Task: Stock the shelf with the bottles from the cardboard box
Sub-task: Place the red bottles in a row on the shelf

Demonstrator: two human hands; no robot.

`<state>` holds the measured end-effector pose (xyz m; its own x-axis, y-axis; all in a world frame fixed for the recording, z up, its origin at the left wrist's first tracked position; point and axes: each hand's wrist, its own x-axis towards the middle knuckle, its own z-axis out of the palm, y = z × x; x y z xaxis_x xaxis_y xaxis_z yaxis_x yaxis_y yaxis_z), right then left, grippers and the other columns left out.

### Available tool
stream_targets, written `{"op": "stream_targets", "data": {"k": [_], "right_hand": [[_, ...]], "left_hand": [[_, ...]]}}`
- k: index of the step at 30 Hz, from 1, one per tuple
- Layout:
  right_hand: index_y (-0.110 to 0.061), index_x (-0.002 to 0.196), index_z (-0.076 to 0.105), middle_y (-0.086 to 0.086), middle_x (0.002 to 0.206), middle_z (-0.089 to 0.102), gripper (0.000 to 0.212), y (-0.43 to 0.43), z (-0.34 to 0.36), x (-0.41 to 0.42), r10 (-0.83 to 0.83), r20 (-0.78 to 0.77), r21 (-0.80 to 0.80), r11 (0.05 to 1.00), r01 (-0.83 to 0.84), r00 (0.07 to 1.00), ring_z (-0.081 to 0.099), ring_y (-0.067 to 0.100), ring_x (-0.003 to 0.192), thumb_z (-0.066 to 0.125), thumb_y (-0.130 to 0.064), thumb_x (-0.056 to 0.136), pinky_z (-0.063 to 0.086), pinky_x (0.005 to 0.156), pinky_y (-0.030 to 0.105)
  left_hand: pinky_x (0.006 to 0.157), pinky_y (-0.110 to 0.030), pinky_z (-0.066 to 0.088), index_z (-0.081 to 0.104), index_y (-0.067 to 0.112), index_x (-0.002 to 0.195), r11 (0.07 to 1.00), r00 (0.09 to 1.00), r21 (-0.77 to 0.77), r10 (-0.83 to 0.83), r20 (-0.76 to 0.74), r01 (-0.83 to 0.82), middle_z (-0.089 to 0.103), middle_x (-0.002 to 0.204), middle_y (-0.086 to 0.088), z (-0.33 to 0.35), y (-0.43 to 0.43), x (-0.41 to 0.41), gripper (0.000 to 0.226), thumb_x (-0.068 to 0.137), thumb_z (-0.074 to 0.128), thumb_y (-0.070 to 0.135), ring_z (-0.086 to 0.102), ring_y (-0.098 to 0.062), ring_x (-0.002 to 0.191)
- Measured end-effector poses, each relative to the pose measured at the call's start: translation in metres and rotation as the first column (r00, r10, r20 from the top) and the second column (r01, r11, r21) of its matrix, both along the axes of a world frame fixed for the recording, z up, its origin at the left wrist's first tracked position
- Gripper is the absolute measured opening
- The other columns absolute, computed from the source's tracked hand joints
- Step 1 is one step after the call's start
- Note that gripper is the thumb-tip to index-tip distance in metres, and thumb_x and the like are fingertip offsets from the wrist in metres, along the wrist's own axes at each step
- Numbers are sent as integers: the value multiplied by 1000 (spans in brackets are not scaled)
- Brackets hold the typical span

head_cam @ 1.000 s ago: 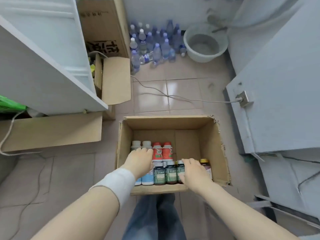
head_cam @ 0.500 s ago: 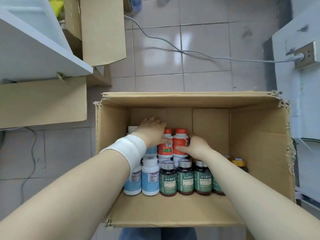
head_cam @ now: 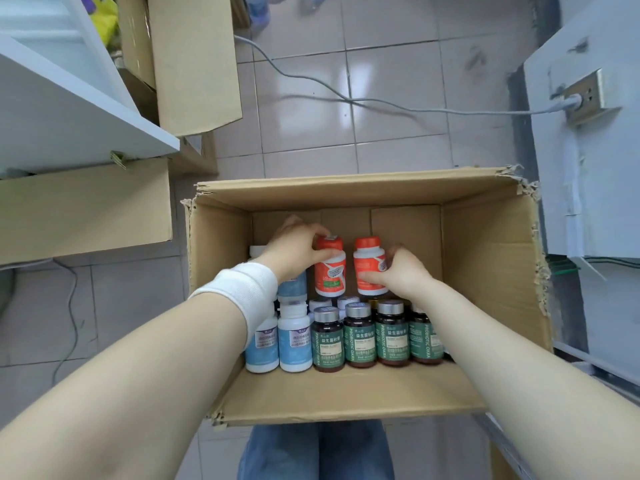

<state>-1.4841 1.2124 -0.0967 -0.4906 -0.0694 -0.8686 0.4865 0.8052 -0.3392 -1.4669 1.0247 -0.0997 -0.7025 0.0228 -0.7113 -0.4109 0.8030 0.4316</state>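
Nearby, green bottles (head_cam: 360, 337) stand before held orange bottles (head_cam: 330, 271).

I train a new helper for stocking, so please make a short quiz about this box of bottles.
1. True or false: the left hand grips the left orange bottle, the right hand the right orange bottle.
2. The dark bottles have labels of which colour? A red, B green, C yellow.
3. Fill in: the white wristband is on the ___ wrist.
Key: 1 true; 2 B; 3 left.
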Motion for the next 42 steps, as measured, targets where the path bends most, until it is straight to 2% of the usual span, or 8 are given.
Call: {"op": "stream_targets", "data": {"k": [9,14,17,25,32,36,40,42], "right_hand": [[-13,117,51,2,107,59,48,41,113,24,-338,-50,-240,918,317,940,57,12,89,75,-24,77,41,78,27],[-15,112,59,3,107,65,37,56,192,69,-522,-78,-324,819,474,849,62,16,94,72,-26,79,48,93,36],[-16,109,59,4,105,65,34,64,232,109,-587,-112,-358,776,518,802,61,12,82,71,-27,79,48,67,25],[-13,127,48,11,124,60,76,86,338,240,-759,-144,-513,605,608,634,58,27,113,81,-36,63,42,104,46],[-19,101,56,3,86,72,24,124,434,376,-828,-262,-613,539,577,495,70,6,76,68,-19,80,53,69,18],[-20,101,54,9,100,66,21,154,478,469,-885,-306,-662,463,590,351,65,13,86,62,-18,82,51,83,28],[-17,116,54,3,112,67,84,188,513,580,-933,-296,-736,360,574,206,64,14,102,81,-57,48,48,94,31],[-12,126,49,3,116,66,80,206,532,639,-958,-245,-776,287,561,150,65,14,102,74,-48,58,50,91,27]], "left_hand": [[92,-43,52,58,32,96,830,907,471,400,-131,-299,65,100,0,113,17,16,25,79,74,24,64,-20,100],[85,-29,49,56,30,97,699,844,617,526,-101,-362,64,101,1,191,33,42,19,85,67,20,60,-17,98],[74,-22,45,57,15,115,636,825,658,563,-39,-403,63,104,-3,232,42,63,30,88,62,27,58,-17,97],[81,-37,52,57,14,110,555,934,797,357,30,-238,65,93,-3,349,77,143,25,94,49,31,64,-20,89],[82,-40,56,49,11,113,430,992,897,112,63,-105,67,99,-8,457,142,238,28,96,45,32,66,-26,89],[62,-25,57,51,9,109,366,1000,931,-10,-6,10,65,89,-8,513,194,312,21,98,43,25,69,-12,63],[64,-26,58,54,16,94,301,990,948,-122,-67,102,66,84,-6,557,254,404,13,96,45,26,69,-11,60],[69,-29,57,55,15,95,283,974,941,-178,-136,183,67,85,-5,575,285,455,13,94,48,27,69,-12,63]]}}
